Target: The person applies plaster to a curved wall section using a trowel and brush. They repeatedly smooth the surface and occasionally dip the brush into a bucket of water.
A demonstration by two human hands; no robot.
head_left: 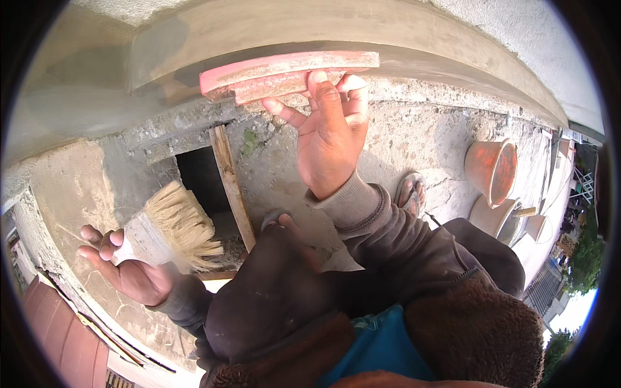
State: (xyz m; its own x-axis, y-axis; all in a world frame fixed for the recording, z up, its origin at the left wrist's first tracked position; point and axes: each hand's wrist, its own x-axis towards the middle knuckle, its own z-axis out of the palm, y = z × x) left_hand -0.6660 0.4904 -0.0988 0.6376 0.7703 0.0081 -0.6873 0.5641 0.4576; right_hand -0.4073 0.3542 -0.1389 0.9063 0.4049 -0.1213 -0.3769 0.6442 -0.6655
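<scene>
My right hand (332, 143) grips a worn pink-red plastering float (259, 76) by its back, thumb and fingers pressed along it. The float lies lengthwise against or just in front of a smooth grey plastered band (414, 32); whether it touches is hard to tell. At lower left, my left hand (147, 278) holds a wide masonry brush (184, 223) by its pale handle. Its straw-coloured bristles point right, over a dark rectangular opening, and look splayed at the tips.
A wooden strip (231, 187) edges the dark opening (202, 178). To the right stand an orange-stained bucket (479, 167) and a second bucket (488, 216) with a wooden-handled tool in it. My sandalled feet rest on rough concrete (446, 129). Reddish roofing (61, 323) shows at lower left.
</scene>
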